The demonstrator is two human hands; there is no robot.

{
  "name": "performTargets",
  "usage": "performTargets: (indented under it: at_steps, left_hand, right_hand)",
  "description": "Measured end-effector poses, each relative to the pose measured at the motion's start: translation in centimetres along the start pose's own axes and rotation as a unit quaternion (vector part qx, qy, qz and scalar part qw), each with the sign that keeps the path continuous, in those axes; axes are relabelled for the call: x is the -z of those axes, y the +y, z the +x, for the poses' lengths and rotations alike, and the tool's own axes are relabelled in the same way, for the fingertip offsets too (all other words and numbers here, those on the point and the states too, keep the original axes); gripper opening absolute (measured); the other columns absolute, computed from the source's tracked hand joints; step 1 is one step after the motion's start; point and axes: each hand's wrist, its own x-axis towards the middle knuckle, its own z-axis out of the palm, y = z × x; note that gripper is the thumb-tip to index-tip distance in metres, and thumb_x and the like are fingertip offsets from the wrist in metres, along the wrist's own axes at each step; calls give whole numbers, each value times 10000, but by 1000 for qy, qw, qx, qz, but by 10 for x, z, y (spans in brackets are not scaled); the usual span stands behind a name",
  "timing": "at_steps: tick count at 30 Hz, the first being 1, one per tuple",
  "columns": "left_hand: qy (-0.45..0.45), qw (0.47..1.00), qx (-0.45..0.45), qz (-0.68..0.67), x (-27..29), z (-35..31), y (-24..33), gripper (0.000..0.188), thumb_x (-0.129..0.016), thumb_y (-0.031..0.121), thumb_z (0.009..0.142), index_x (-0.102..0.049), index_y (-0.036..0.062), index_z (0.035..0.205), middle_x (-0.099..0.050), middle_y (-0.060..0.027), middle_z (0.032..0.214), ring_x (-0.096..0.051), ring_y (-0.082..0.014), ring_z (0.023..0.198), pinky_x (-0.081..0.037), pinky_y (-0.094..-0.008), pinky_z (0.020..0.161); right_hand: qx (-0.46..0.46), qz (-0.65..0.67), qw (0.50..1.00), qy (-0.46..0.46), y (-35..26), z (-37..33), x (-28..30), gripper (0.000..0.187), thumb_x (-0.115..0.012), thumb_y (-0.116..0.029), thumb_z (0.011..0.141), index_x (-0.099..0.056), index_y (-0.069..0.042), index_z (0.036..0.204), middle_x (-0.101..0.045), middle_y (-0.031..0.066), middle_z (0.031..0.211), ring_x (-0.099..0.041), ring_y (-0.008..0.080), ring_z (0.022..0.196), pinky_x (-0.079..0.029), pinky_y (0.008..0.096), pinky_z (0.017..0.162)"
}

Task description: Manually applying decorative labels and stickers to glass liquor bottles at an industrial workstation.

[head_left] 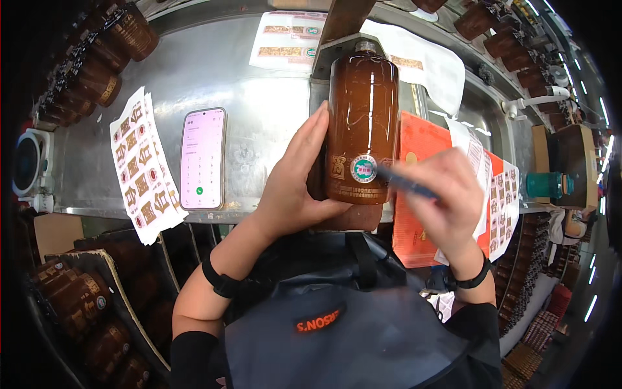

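Note:
A glossy brown bottle lies on the bench in front of me, its neck pointing away. Gold markings run across its lower part, with a round green and white sticker among them. My left hand steadies the bottle, fingers along its left side and thumb by its base. In my right hand is a dark pen-like tool, gripped between the fingers, its tip at the sticker's right edge. Motion blurs that hand and the tool, so the tool's exact kind is unclear.
A lit phone and sticker sheets lie to the left. Red-orange printed sheets sit under my right forearm, beside more sticker sheets. Brown bottles stand at the far left. A teal-green container is at the right.

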Motion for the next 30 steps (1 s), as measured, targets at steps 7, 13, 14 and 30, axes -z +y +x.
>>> performTargets:
  at_steps: [7, 13, 14, 30]
  left_hand:
    - [-25, 1000, -4, -7, 0, 0, -2, 1080, -832, 219, 670, -199, -46, 1505, -313, -267, 1511, -331, -394, 1403, -321, -413, 1141]
    - [-58, 998, 39, -7, -3, -1, -7, 1096, -827, 256, 662, -192, -73, 1493, -312, -279, 1504, -295, -418, 1416, -199, -477, 1182]
    - [-65, 998, 18, 17, -2, -1, -7, 1102, -827, 269, 655, -196, -76, 1490, -314, -281, 1502, -272, -429, 1424, -157, -502, 1190]
    - [83, 994, -62, 40, -8, 9, 4, 1162, -895, 299, 606, -232, 9, 1516, -231, -231, 1557, -224, -420, 1439, -242, -454, 1168]
  right_hand:
    - [-301, 114, 943, 84, 36, 1, 1, 176, -720, -35, 808, -729, -39, 984, -665, 27, 846, -599, 117, 777, -468, 251, 717]
    - [-40, 169, 983, -60, 16, -10, 0, 286, -755, -2, 701, -748, -70, 979, -628, 33, 812, -566, 171, 757, -451, 288, 682]
    - [-162, 136, 977, -6, 33, -7, 0, 307, -758, 5, 678, -747, -72, 976, -626, 36, 811, -565, 183, 755, -451, 293, 684]
    - [-240, 242, 938, -69, 17, 13, 2, 199, -748, -69, 772, -718, -52, 968, -649, 49, 839, -590, 125, 762, -455, 268, 699]
